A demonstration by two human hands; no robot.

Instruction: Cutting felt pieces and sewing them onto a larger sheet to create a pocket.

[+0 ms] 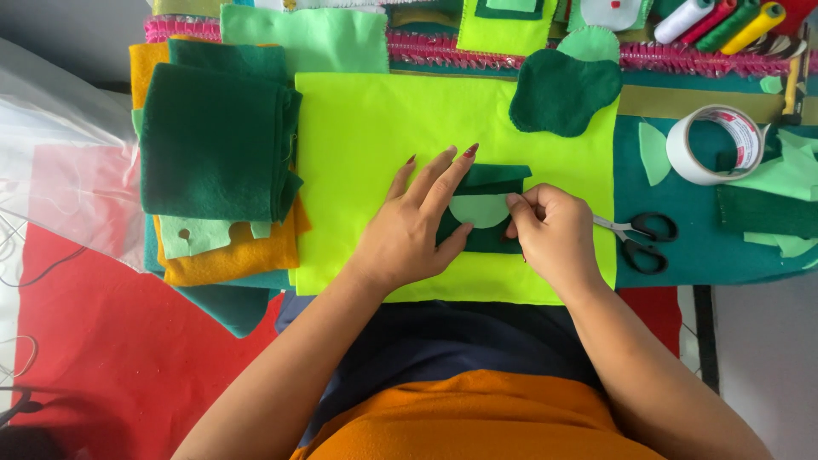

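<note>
We press our left hand (417, 226) flat, fingers spread, on the dark green felt rectangle (494, 181) at the middle of the lime-green felt sheet (366, 136). Our right hand (554, 234) pinches the pale green felt half-circle (479, 209) lying on that rectangle, between both hands.

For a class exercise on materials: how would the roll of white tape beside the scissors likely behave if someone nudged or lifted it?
The roll of white tape lies flat on its side, so a nudge would probably slide it, not roll it. Its hollow ring shape suggests it is light and easy to hook with a finger. Stood on edge it would likely roll toward the scissors.
</note>
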